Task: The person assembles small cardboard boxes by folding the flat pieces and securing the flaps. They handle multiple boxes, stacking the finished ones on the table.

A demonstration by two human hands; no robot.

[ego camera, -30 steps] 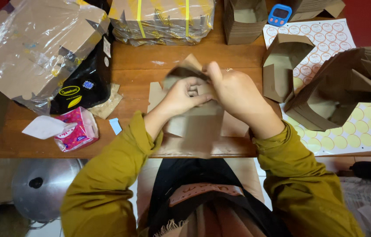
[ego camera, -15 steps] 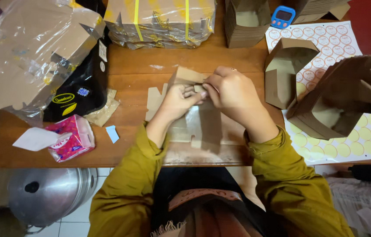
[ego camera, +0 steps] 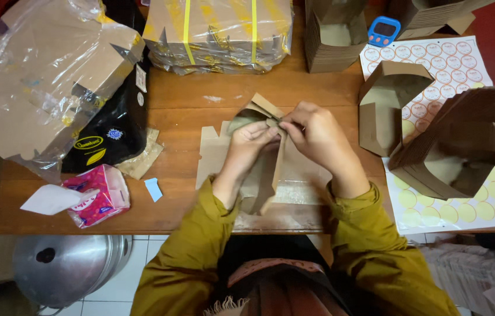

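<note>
Pinching one cardboard blank (ego camera: 262, 175): both hands, left hand (ego camera: 249, 142), right hand (ego camera: 316, 136), fingers closed; two sticker sheets (ego camera: 435, 64).

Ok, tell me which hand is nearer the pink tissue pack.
Left. The left hand grips the cardboard piece mid-table, on the side toward the pink tissue pack; the right hand grips it further away.

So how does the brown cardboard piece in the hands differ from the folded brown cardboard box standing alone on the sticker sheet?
The cardboard piece in the hands is half-formed, its panels loose; the folded box on the sticker sheet is already shaped with standing walls. The first is gripped by the left hand and right hand; the second sits untouched. Both are plain brown cardboard.
</note>
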